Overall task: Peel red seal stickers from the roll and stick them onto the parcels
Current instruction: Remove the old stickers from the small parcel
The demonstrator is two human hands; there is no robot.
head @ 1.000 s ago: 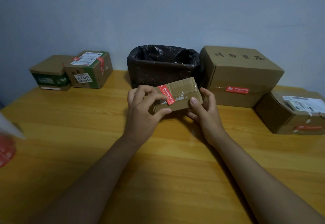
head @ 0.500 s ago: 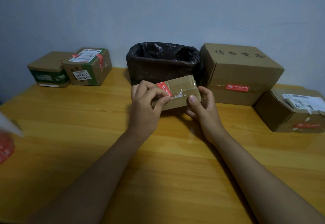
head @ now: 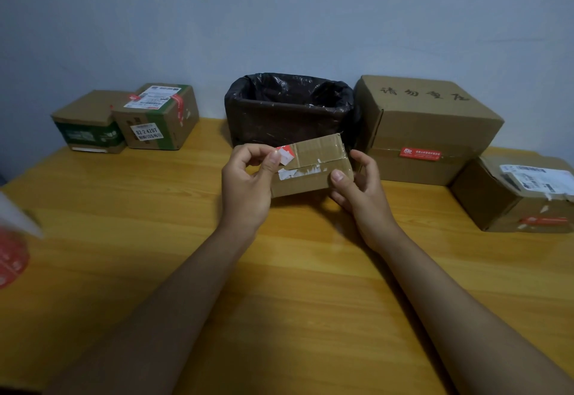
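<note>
Left hand (head: pixel 245 177) pinches a red seal sticker (head: pixel 287 154) — thin, floppy, best held by its edge — while right hand (head: pixel 357 189) grips the small, light parcel (head: pixel 313 165).

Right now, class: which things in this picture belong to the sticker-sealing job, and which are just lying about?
Part of the job:
- small parcel, held in both hands
- red seal sticker, pinched by the left hand
- right hand
- sticker roll, at the left edge
- other parcels, such as the big box

Lying about:
- lined bin
- table
</note>
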